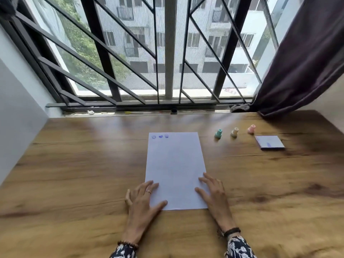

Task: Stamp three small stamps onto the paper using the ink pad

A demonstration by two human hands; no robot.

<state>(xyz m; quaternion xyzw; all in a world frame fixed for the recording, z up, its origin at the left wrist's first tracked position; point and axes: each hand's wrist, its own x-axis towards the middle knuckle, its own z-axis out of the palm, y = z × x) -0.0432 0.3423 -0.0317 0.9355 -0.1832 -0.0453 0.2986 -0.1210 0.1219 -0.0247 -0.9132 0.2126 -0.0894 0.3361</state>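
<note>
Both hands lie flat and open, left hand (143, 200) and right hand (214, 194) pressing the paper's (175, 164) near corners; three blue stamp marks (160, 136) sit at its far left corner.

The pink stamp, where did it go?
In the head view, the pink stamp stands on the table's far right, last in the row after the yellow stamp, just behind the ink pad.
</note>
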